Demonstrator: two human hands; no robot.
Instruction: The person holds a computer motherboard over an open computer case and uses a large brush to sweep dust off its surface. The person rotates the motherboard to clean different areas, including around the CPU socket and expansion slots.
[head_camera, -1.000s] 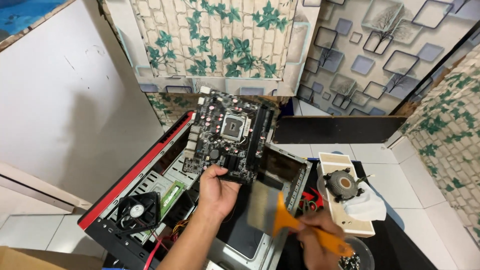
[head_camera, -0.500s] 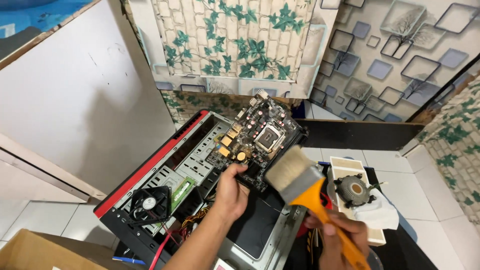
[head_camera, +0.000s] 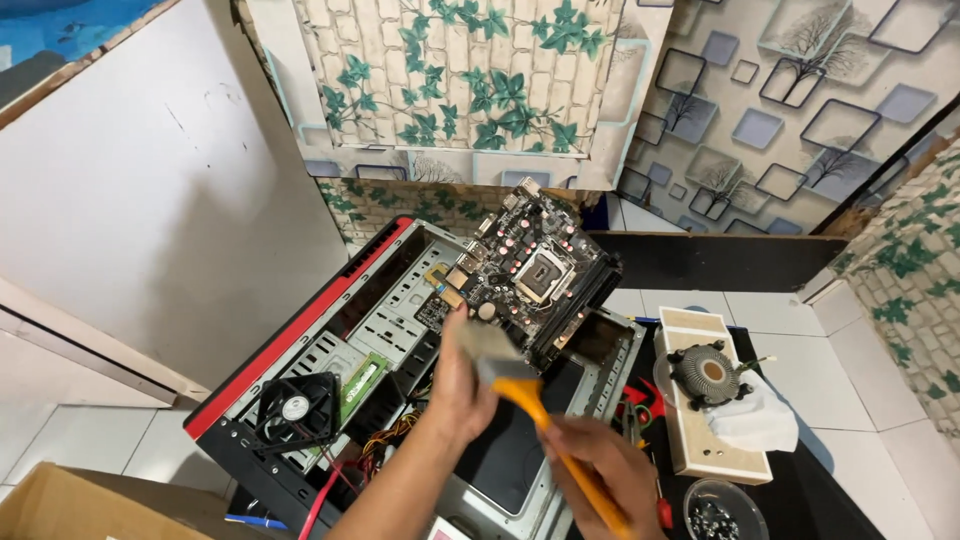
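Observation:
My left hand (head_camera: 458, 385) holds a black motherboard (head_camera: 525, 272) by its near edge, tilted up above an open computer case (head_camera: 390, 330) with a red side rim. My right hand (head_camera: 608, 470) grips the orange handle of a paintbrush (head_camera: 520, 385). The brush's pale bristles (head_camera: 478, 343) lie against the near edge of the motherboard, just above my left thumb. The board's socket faces me.
A black case fan (head_camera: 297, 408) sits at the case's near left corner. On the right a cooler fan (head_camera: 707, 372) and white cloth (head_camera: 757, 420) rest on a wooden block (head_camera: 700, 455). A bowl of screws (head_camera: 725, 512) stands below it. A cardboard box (head_camera: 90, 505) is at bottom left.
The brush has swung from the right of the board to its near edge by my left hand. The motherboard has turned and stays lifted over the case.

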